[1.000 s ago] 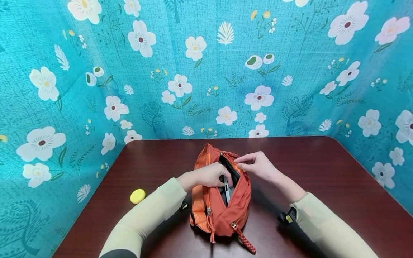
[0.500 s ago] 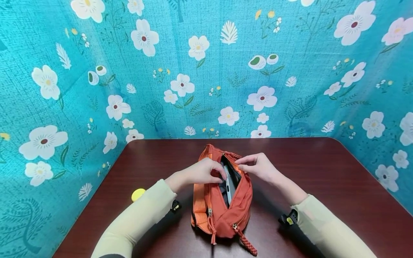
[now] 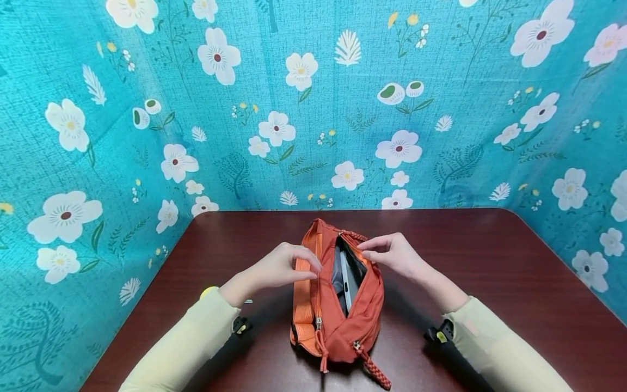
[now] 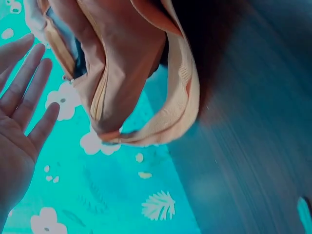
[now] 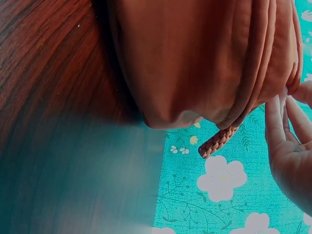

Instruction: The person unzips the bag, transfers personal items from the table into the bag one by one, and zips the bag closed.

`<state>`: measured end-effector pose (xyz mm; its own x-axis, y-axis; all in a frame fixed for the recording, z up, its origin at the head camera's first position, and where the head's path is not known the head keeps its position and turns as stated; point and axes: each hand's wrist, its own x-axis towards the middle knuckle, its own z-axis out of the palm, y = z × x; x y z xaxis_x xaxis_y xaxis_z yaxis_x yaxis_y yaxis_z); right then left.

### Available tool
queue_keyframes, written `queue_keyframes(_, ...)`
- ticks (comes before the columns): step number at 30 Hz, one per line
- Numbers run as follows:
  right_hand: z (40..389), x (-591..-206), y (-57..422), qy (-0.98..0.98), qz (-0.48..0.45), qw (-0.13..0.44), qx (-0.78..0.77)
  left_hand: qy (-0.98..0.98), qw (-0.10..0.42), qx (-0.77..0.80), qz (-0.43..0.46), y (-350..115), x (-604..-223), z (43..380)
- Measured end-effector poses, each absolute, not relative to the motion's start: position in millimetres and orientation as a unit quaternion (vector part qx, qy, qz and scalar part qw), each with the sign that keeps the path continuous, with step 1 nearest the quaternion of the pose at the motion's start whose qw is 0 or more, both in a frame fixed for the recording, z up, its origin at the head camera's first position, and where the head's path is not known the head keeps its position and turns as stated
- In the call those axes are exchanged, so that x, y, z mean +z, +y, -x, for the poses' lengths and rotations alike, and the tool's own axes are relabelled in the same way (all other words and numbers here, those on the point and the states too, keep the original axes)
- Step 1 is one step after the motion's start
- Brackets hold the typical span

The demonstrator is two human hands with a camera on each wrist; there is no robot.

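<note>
Two pale sleeves (image 3: 176,343) spanned the near part of the desk (image 3: 441,239), with two wrist cameras (image 3: 241,325), one under each wrist. Two braided cords (image 3: 374,369) showed on the bag (image 3: 329,296), one at its near end and one at its far end.

There was one bag, set about midway between the desk's side edges, its far end close to the far edge. Its one strap (image 3: 302,305) lay along its left side. Toward the left edge sat one yellow disc (image 3: 207,292), partly behind the sleeve, and one small pale thing (image 3: 249,301) beside the left wrist, too little shown to name.

The left hand (image 3: 281,267) was bent loosely over the strap side and held nothing. The right hand (image 3: 399,257) pinched the right edge of the bag's mouth (image 3: 337,269), well apart from the left. Inside stood one slab (image 3: 345,272), on edge along the mouth.

Holding the mouth wide seemed best done with that pinch steady, pulling gently outward, the cloth clear of the slab and the zip unstrained.

Past the far edge hung a flowered curtain (image 3: 323,120).
</note>
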<state>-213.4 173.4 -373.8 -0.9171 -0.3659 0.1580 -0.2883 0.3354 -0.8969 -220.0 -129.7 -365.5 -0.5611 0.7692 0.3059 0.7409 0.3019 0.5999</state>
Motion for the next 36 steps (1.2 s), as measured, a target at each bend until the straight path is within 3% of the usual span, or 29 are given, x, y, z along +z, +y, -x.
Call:
queue_keyframes(26, 215.6, -376.8, 174.0, 0.819, 0.201, 0.041, -0.536, 0.879, 0.029, 0.383, -0.283, -236.0, -367.2, 188.3)
queue_keyframes(36, 215.4, -376.9, 174.0, 0.815, 0.203, 0.046, -0.541, 0.899, 0.001, 0.363, -0.245, -270.1, -373.2, 187.4)
